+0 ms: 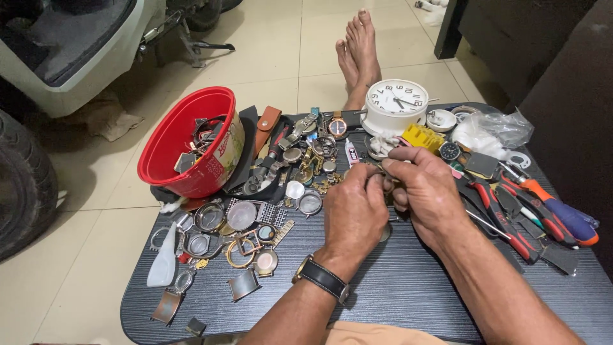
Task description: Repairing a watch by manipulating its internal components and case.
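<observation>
Both my hands meet over the middle of a dark striped tray table point(396, 287). My left hand point(354, 211), with a black-strapped wristwatch point(322, 279) on its wrist, is curled shut around a small round metal watch part that it mostly hides. My right hand point(424, 188) pinches a small piece at the same spot between thumb and forefinger; what it is cannot be made out. Just beyond the fingertips lie several loose watch cases and bands point(306, 156).
A tilted red bowl point(185, 144) with parts stands at the left. A white alarm clock point(394, 105) sits at the far edge, with my bare feet point(359, 51) beyond it. Red pliers point(504, 214) and screwdrivers point(559, 207) lie at right. Watch cases and crystals point(239, 233) are scattered left.
</observation>
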